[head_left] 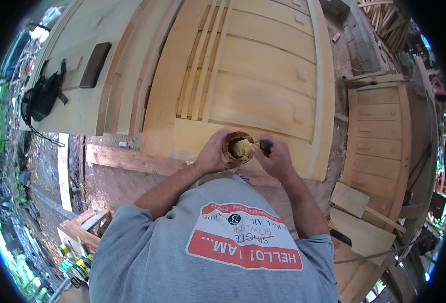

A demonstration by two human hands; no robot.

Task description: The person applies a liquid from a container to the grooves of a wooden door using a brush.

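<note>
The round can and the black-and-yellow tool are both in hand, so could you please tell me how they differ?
The round can is open-mouthed and hollow, while the black-and-yellow tool shows a handle. The can looks stained brown; the tool's visible handle is black and yellow. The left hand holds the can, the right hand the tool. Both are held close together.

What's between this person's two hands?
In the head view, a stained round container lies between the left hand, gripping its side, and the right hand, holding a black-ended tool.
</note>
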